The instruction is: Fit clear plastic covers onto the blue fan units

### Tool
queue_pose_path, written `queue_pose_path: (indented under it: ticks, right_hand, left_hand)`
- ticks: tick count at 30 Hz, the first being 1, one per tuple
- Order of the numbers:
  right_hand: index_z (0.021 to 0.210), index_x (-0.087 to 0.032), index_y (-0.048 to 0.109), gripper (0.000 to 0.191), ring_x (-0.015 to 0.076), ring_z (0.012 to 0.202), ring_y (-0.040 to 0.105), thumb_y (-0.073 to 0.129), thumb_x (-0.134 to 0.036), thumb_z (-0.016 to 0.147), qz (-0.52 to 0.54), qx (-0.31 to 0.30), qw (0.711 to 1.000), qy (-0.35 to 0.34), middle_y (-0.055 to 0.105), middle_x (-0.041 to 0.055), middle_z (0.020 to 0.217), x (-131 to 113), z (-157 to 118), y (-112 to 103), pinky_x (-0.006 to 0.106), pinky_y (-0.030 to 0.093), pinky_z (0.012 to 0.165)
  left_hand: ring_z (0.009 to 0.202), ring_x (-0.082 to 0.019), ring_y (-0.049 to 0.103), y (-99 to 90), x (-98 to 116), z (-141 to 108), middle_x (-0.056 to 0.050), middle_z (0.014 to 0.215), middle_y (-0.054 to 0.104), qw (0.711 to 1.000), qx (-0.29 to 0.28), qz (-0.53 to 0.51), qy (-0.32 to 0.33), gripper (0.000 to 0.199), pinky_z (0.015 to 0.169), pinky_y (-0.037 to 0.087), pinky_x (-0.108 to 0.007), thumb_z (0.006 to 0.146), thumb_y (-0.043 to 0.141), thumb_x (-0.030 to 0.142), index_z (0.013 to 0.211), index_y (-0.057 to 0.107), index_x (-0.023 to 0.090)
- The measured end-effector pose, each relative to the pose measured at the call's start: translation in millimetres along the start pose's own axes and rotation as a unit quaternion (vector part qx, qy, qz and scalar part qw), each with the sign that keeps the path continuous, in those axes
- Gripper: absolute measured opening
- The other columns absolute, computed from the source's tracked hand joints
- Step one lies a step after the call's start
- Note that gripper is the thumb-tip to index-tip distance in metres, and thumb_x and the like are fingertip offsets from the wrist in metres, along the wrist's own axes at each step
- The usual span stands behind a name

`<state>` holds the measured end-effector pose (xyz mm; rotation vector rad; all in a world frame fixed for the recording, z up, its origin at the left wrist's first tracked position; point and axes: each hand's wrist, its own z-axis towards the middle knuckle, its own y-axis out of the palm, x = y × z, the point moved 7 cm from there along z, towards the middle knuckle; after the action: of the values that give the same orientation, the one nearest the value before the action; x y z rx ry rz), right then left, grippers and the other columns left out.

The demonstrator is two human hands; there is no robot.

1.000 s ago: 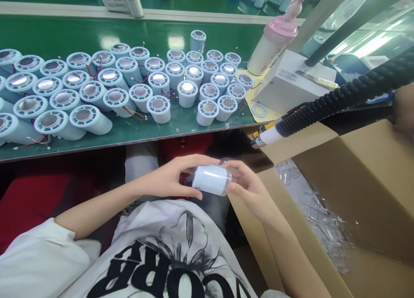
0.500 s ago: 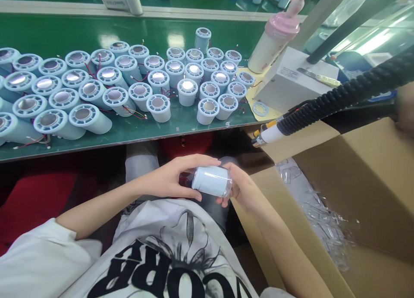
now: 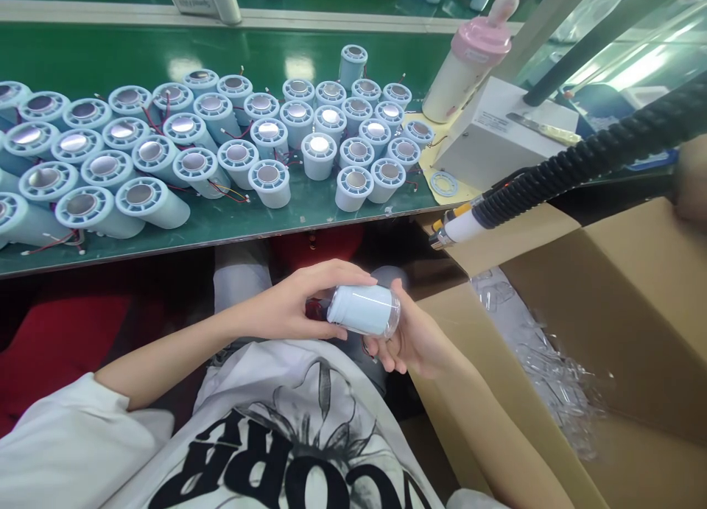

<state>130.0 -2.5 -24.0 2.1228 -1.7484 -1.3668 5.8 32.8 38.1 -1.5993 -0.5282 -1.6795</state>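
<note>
My left hand [image 3: 292,303] is wrapped round the left end of a light blue cylinder [image 3: 361,309], thumb below and fingers above. The cylinder lies on its side inside a clear plastic cover [image 3: 395,312], above my lap. At the right end, my right hand [image 3: 415,334] cups the cover, its thumb up behind the rim and its fingers curled loosely underneath. A small bit of wire shows near those fingertips. Many matching cylinders [image 3: 269,183] with round metallic tops and thin red and dark wires stand or lean on the green table [image 3: 243,225].
To my right is an open cardboard box [image 3: 618,295] with clear plastic covers [image 3: 557,369] inside. A black ribbed hose [image 3: 585,155] with a white nozzle hangs over it. Behind stand a grey-white block [image 3: 486,141] and a pink-lidded bottle [image 3: 464,71]. A blurred shape is at far right.
My right hand has loosened round the cover's end, its fingers dropping lower and spreading a little, so more of the clear rim shows. My left hand keeps its hold.
</note>
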Motion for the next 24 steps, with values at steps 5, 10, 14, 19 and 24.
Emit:
queue_pose_path:
  ticks: [5,10,14,19,24]
  right_hand:
    - [0.129,-0.027,0.043,0.069,0.022,0.093,0.067,0.058,-0.067,0.075,-0.207,0.099,0.914,-0.335,0.06,0.0115,0.122,-36,-22,-12,0.034,0.06,0.068]
    - [0.127,-0.037,0.051,0.054,0.0243,0.128,0.047,0.069,-0.016,0.08,-0.468,0.124,0.711,-0.51,0.048,0.004,0.141,-50,-52,9,0.043,0.045,0.103]
    - [0.128,-0.031,0.052,0.053,0.0241,0.111,0.061,0.071,-0.033,0.079,-0.292,0.105,0.856,-0.413,0.06,0.0077,0.127,-45,-39,-5,0.035,0.057,0.085]
    - [0.12,-0.031,0.061,0.046,0.0167,0.078,0.068,0.073,-0.036,0.076,-0.198,0.107,0.915,-0.335,0.069,0.003,0.105,-37,-31,-14,0.028,0.059,0.067]
    - [0.12,-0.026,0.063,0.051,0.0174,0.074,0.066,0.076,-0.036,0.072,-0.196,0.136,0.928,-0.287,0.071,0.0017,0.091,-26,-21,-16,0.034,0.057,0.076]
  left_hand:
    - [0.109,-0.022,0.059,2.0,-8,-4,-0.009,0.128,0.054,0.984,0.015,-0.128,-0.123,0.06,0.087,0.054,-0.032,0.077,0.07,0.023,0.131,0.047,0.027]
    - [0.097,-0.022,0.064,4.3,-14,-4,-0.009,0.12,0.06,0.97,0.012,-0.176,-0.169,0.062,0.077,0.056,-0.031,0.077,0.07,0.027,0.134,0.045,0.027]
    - [0.119,-0.025,0.055,2.3,-7,0,-0.008,0.138,0.05,0.986,-0.012,-0.125,-0.107,0.071,0.093,0.051,-0.033,0.072,0.075,0.021,0.136,0.045,0.031]
    - [0.122,-0.024,0.054,4.3,-12,-2,-0.008,0.141,0.049,0.978,-0.026,-0.158,-0.135,0.072,0.099,0.047,-0.035,0.076,0.071,0.019,0.141,0.04,0.03]
    - [0.118,-0.024,0.056,16.1,-31,-5,-0.008,0.137,0.052,0.956,-0.04,-0.219,-0.192,0.078,0.094,0.05,-0.034,0.074,0.073,0.019,0.143,0.036,0.03]
